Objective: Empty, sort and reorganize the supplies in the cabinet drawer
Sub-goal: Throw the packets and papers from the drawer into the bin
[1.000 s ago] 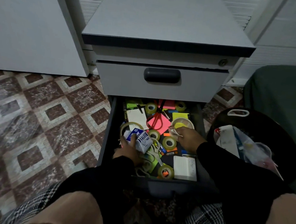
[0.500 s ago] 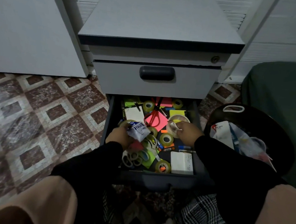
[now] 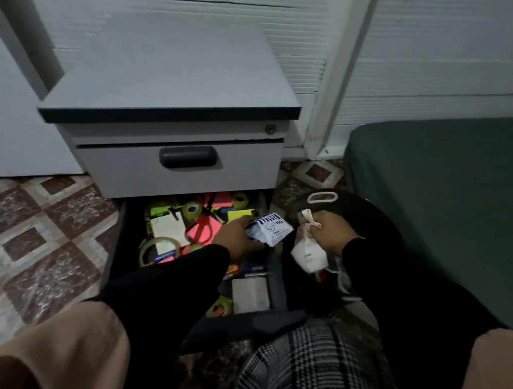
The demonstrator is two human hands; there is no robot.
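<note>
The grey cabinet's lower drawer stands pulled out, full of supplies: tape rolls, red scissors, neon sticky notes, white note pads. My left hand reaches across the drawer's right side and grips a crumpled white and blue packet. My right hand is over the black bag beside the drawer and holds a white face mask by its strap.
The upper drawer with a dark handle is closed. A dark green cushion lies at the right. Patterned floor tiles spread to the left. My knees fill the bottom of the view.
Both hands moved right. The left hand carried the packet from the drawer's left side to its right edge. The right hand lifted a white mask out and now holds it over the black bag.
</note>
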